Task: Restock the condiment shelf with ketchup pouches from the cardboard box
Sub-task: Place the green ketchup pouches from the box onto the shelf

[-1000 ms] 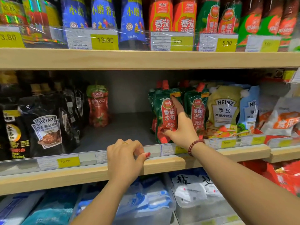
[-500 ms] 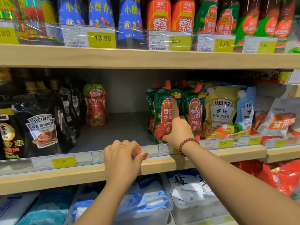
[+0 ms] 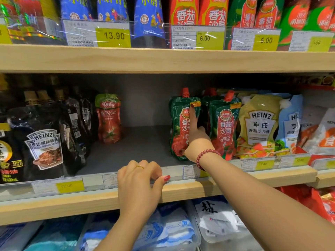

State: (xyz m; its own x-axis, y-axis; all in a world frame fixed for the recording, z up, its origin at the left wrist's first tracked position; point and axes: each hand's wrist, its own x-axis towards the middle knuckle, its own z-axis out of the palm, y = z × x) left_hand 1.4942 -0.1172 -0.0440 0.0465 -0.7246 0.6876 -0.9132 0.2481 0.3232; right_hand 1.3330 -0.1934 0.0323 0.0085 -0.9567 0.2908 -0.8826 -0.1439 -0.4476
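Green ketchup pouch point(image 3: 176, 124) stands upright on the shelf point(image 3: 235, 180). My right hand point(image 3: 198, 142) grips it, forefinger straight up its front. My left hand point(image 3: 139, 183), nearer me, curls over the shelf's front edge.

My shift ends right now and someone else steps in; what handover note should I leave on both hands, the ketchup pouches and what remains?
Left grip: holds the price rail along the front of the shelf, carrying nothing else.
Right grip: on the front ketchup pouch, forefinger straight up its face, other fingers round its right edge.
Pouches: that one stands upright beside a second ketchup pouch; red caps show behind them.
Done: at least these are shelved.
To do: bare shelf floor lies to their left; the cardboard box is out of view, so remaining stock is unknown.
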